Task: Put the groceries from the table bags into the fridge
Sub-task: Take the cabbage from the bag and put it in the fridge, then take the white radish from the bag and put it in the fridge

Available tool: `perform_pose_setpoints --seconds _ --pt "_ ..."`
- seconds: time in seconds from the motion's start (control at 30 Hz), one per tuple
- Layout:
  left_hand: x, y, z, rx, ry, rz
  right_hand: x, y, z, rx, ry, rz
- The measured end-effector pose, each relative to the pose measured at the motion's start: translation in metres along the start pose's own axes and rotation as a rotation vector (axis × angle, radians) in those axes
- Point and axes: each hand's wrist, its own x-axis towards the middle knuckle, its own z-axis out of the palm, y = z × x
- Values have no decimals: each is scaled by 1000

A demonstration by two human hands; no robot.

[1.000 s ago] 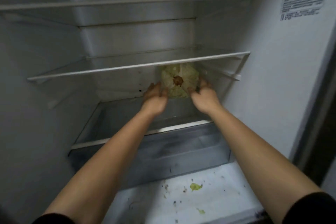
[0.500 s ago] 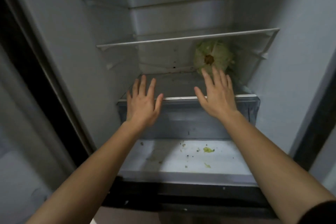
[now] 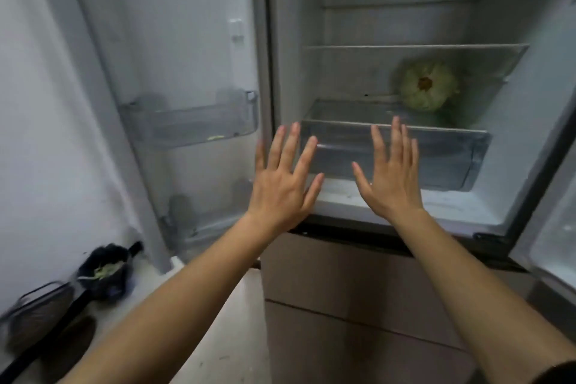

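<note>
The fridge (image 3: 537,109) stands open, and its clear drawer (image 3: 442,159) sits low in the compartment; the cabbage (image 3: 427,86) lies on the cover above that drawer, toward the back right corner, stem end facing outward; it is well behind the drawer's front rim. A glass shelf (image 3: 414,47) spans the compartment above the drawer; the cabbage fills most of the height between cover and shelf, and the cover shows to the left of the cabbage as a flat strip running to the drawer's left edge.

The left hand (image 3: 280,190) is spread flat with fingers straight and grips nothing; it hangs in front of the drawer's left front corner, overlapping the fridge's left frame edge. The right hand (image 3: 391,184) is likewise flat and splayed, holding nothing, in front of the middle of the drawer's face; its fingertips line up with the drawer's top front rim, though whether they touch it cannot be told.

Below the drawer a white ledge (image 3: 452,203) juts forward to the compartment's lower lip; beneath that lip are brown drawer fronts (image 3: 343,290). Left of the drawer the door (image 3: 187,40) is swung wide, with a door bin (image 3: 190,125) at about the drawer's height. Far below and left of the drawer, on the floor, a black bag (image 3: 104,274) holds pale green scraps.
</note>
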Motion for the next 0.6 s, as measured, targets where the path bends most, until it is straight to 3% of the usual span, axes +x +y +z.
perform_pose_setpoints --seconds 0.23,0.43,0.6 --pt "-154 -107 -126 162 -30 -42 -69 -192 -9 217 68 -166" --pt "-305 -239 -258 424 -161 -392 -100 -408 -1 559 122 -494" --pt "-434 -313 -361 639 -252 -687 -134 -596 4 779 20 -674"
